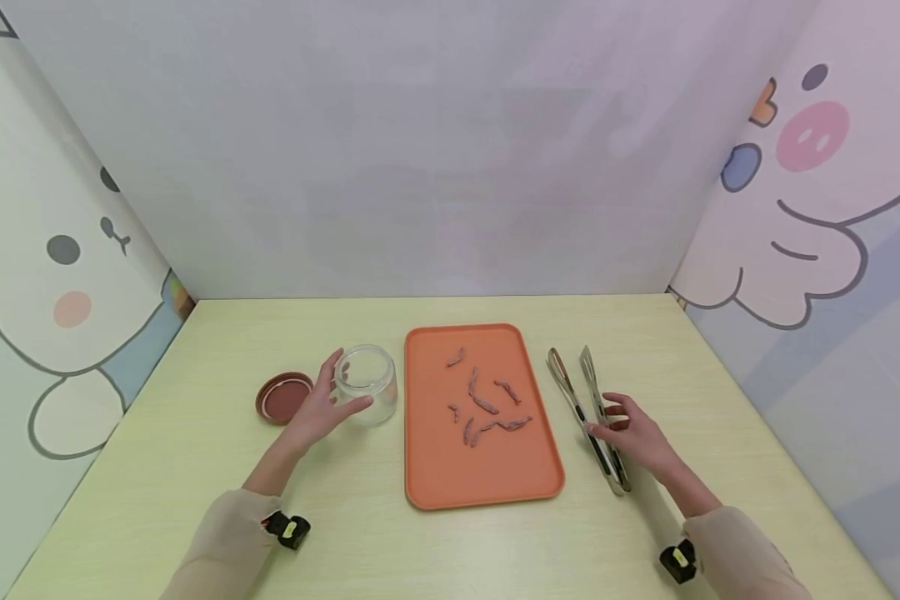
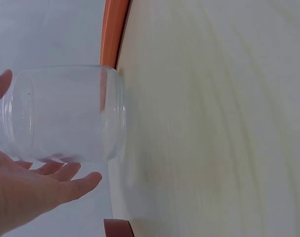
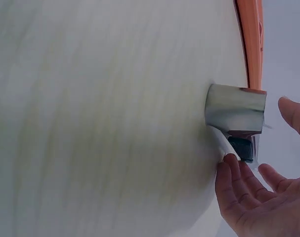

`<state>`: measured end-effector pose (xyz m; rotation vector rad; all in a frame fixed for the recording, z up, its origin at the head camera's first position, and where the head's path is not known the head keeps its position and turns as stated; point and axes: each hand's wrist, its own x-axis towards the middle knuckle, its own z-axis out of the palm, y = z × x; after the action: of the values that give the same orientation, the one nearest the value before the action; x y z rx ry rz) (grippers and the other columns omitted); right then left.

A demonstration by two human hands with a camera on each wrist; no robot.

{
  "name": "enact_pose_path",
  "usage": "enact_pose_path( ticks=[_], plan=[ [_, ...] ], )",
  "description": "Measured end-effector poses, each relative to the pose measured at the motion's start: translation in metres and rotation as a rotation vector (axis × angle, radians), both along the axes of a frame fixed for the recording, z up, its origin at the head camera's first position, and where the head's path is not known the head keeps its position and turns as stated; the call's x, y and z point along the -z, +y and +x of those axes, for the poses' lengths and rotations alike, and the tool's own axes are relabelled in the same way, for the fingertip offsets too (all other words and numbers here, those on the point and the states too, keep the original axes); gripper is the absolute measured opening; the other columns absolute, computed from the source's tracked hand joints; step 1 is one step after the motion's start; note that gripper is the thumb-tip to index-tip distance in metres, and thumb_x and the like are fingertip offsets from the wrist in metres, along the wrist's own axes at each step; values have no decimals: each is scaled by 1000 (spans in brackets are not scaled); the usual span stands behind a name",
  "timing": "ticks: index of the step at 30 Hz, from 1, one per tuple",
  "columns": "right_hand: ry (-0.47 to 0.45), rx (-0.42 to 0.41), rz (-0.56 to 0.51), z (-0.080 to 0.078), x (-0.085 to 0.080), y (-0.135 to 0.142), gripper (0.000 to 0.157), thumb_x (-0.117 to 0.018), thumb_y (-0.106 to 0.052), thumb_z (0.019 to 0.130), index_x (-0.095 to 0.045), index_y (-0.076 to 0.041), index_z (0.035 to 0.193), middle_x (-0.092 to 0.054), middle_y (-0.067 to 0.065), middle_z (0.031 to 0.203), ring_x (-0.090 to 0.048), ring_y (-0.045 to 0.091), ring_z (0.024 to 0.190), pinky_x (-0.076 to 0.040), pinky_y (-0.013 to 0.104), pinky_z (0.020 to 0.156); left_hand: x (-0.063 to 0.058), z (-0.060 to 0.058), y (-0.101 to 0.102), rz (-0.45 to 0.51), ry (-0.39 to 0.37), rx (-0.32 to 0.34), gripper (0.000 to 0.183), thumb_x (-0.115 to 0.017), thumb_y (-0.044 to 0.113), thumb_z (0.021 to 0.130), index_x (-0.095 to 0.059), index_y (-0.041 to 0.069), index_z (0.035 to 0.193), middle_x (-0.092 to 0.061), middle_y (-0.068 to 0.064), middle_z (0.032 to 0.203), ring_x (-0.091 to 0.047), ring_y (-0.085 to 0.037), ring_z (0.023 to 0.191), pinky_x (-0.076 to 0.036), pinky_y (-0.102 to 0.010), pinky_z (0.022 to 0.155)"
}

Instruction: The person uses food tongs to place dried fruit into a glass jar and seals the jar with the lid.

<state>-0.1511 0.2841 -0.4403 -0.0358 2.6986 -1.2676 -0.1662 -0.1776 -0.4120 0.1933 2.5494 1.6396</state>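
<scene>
A clear glass jar [image 1: 378, 407] stands lidless on the table, left of the orange tray. My left hand [image 1: 321, 414] is at its left side, thumb toward the front and fingers spread along the glass; in the left wrist view the fingers [image 2: 83, 185] lie loosely beside the jar [image 2: 65, 116]. Right of the tray lie metal tongs [image 1: 570, 385] with dark grips, their arms spread apart. Over their near half is my right hand [image 1: 637, 437], thumb apart from the fingers. In the right wrist view its fingertips are right at the tongs [image 3: 235, 109].
Several thin, pinkish-brown strips [image 1: 482, 398] are scattered on the orange tray [image 1: 487, 479] in the middle. A round dark-red lid [image 1: 283, 400] lies left of the jar. Pale walls with cartoon prints stand at the back and sides of the table [image 1: 360, 533].
</scene>
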Motion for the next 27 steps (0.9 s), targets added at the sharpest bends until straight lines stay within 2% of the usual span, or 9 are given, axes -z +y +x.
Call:
enact_pose_path(
  ticks=[1, 4, 9, 15, 27],
  plan=[
    [3, 0, 13, 0, 1, -1, 74, -64, -36, 80, -27, 0, 132, -44, 24, 118, -49, 35, 98, -43, 44, 74, 0, 0, 1, 0, 0, -5, 88, -66, 22, 80, -5, 8, 141, -13, -23, 141, -18, -44, 123, -22, -52, 96],
    [20, -11, 45, -2, 3, -2, 75, -66, -34, 78, -27, 1, 132, -45, 25, 114, -51, 34, 93, -45, 41, 70, 10, -7, -3, -3, 11, -13, 88, -67, 29, 79, -7, 14, 141, -17, -20, 141, -19, -43, 123, -23, -52, 95],
    [75, -43, 111, -5, 7, -4, 79, -71, -28, 74, -26, 3, 131, -48, 26, 107, -52, 33, 88, -45, 40, 66, 12, -9, -3, 15, 28, -17, 85, -68, 30, 78, -12, 15, 139, -22, -21, 139, -21, -44, 122, -23, -54, 94],
    [133, -60, 201, -5, 6, -10, 80, -73, -24, 72, -27, 5, 131, -50, 26, 103, -52, 34, 87, -43, 44, 65, 12, -9, -2, 17, 26, -28, 83, -69, 31, 77, -15, 16, 139, -24, -20, 138, -23, -42, 122, -23, -54, 94],
    [171, -45, 209, -1, 1, -8, 69, -67, -12, 76, -29, 4, 130, -52, 26, 102, -51, 37, 91, -43, 46, 67, 13, -11, -3, 2, 11, -30, 82, -65, 37, 79, -14, 18, 139, -22, -20, 139, -21, -42, 123, -23, -55, 93]
  ],
)
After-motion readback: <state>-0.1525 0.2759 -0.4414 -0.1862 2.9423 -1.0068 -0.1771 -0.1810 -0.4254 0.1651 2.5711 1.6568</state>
